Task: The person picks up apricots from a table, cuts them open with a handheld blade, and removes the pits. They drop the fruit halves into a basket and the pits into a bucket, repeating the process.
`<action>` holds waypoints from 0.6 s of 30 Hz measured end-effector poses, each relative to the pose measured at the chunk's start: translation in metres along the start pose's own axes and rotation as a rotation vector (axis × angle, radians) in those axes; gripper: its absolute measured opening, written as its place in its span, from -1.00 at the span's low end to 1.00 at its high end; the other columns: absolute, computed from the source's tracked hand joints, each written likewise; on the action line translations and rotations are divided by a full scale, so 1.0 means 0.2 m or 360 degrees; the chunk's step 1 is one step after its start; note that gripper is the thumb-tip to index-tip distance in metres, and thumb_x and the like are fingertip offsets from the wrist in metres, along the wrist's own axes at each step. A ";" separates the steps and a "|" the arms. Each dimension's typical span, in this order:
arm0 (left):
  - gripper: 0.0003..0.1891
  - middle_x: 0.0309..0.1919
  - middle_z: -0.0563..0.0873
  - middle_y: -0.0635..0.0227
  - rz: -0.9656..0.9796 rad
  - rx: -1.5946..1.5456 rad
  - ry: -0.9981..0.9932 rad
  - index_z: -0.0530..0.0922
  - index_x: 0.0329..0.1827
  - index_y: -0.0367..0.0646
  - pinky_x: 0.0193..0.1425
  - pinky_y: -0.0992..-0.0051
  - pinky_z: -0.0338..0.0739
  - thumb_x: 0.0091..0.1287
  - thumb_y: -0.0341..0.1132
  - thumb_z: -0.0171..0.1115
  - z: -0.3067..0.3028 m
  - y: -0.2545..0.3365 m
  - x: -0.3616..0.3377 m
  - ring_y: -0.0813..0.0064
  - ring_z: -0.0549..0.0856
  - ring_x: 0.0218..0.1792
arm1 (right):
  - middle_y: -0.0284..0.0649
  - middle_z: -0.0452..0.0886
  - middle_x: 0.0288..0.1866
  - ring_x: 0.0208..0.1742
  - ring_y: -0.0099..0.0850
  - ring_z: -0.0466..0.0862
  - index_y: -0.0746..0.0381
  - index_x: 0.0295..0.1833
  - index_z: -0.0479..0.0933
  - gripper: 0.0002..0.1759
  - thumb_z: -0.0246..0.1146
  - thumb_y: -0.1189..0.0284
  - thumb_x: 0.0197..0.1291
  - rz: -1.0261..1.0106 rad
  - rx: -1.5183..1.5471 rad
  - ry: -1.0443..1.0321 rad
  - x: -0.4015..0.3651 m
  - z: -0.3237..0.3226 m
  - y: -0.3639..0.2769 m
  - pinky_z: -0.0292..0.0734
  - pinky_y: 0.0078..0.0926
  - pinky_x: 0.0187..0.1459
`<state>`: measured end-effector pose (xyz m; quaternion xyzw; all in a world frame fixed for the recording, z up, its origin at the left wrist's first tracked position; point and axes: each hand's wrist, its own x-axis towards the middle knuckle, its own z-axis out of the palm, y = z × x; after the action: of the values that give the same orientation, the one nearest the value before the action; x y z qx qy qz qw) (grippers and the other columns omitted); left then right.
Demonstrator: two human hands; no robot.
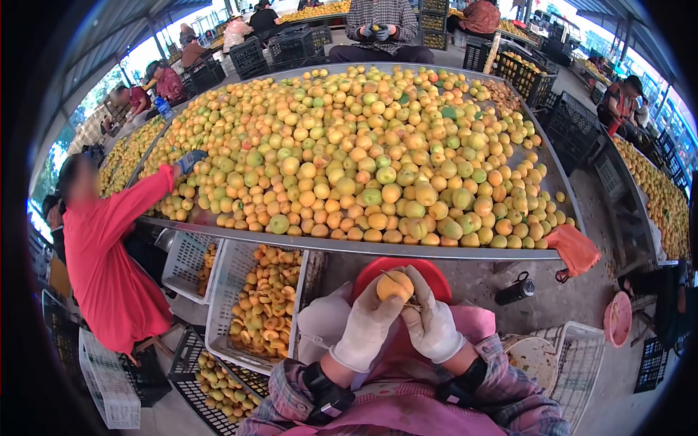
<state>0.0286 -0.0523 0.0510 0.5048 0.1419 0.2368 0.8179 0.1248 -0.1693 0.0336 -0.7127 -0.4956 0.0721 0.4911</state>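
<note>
Both hands wear whitish gloves and meet in front of my body, over a red basin [438, 280]. An orange-yellow apricot [393, 288] is gripped by my left hand [368, 325], its fingers curled around the fruit's left side. From the other side, my right hand [435, 325] closes in with fingers and thumb against the apricot. A thin dark curved strip runs over the fruit between the two hands; I cannot tell what it is. Beyond them, a metal-edged table [407, 252] carries a broad heap of whole apricots [327, 160].
At left, a white crate [218, 320] holds split apricots [265, 305], with a black crate [190, 363] of whole fruit below. A person in red [109, 247] reaches to the heap. An orange mesh bag [572, 249] hangs at the right corner; a black flask [516, 289] is nearby.
</note>
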 end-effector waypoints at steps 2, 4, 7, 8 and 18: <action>-0.41 -0.01 0.64 0.34 -0.0134 -0.0002 0.0051 0.45 0.26 -0.22 0.08 0.49 0.54 0.25 -0.16 0.45 0.01 0.03 -0.01 0.53 0.61 0.01 | 0.08 0.65 -0.01 -0.18 0.10 0.68 0.25 0.56 0.00 -0.26 0.12 0.25 0.41 0.0073 0.0020 -0.0035 -0.01 0.00 0.00 0.61 -0.10 -0.20; -0.41 0.01 0.64 0.33 -0.0269 -0.0007 0.0109 0.45 0.26 -0.22 0.11 0.47 0.53 0.25 -0.15 0.45 0.00 0.05 -0.01 0.52 0.60 0.04 | 0.10 0.64 0.01 -0.15 0.11 0.68 0.25 0.56 0.00 -0.26 0.12 0.25 0.41 0.0023 0.0075 -0.0108 0.01 -0.04 -0.01 0.61 -0.10 -0.17; -0.43 0.05 0.62 0.30 0.0208 0.1156 -0.0112 0.45 0.26 -0.23 0.16 0.45 0.51 0.24 -0.22 0.44 -0.03 0.15 0.02 0.50 0.59 0.07 | 0.12 0.62 0.06 -0.09 0.13 0.67 0.26 0.56 0.01 -0.26 0.13 0.25 0.41 0.0011 0.0132 -0.0220 0.01 -0.07 0.01 0.61 -0.12 -0.12; -0.44 0.05 0.62 0.28 0.0309 0.1512 -0.0168 0.45 0.26 -0.23 0.16 0.44 0.51 0.24 -0.24 0.43 0.00 0.23 0.02 0.46 0.60 0.07 | 0.13 0.60 0.09 -0.06 0.13 0.66 0.28 0.55 0.02 -0.26 0.13 0.25 0.41 0.0033 0.0136 -0.0275 0.01 -0.08 0.01 0.61 -0.13 -0.09; -0.47 0.06 0.59 0.33 0.0076 0.0673 -0.0023 0.44 0.27 -0.26 0.12 0.47 0.50 0.27 -0.31 0.37 0.04 0.12 -0.03 0.53 0.56 0.08 | 0.11 0.61 0.08 -0.14 0.01 0.71 0.42 0.49 0.13 -0.34 0.10 0.26 0.45 -0.0144 0.0248 0.0065 -0.01 -0.02 0.00 0.64 -0.29 -0.14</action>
<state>0.0205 -0.0522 0.0756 0.6700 0.1704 0.2175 0.6890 0.1263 -0.1739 0.0358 -0.6506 -0.5100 0.0737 0.5579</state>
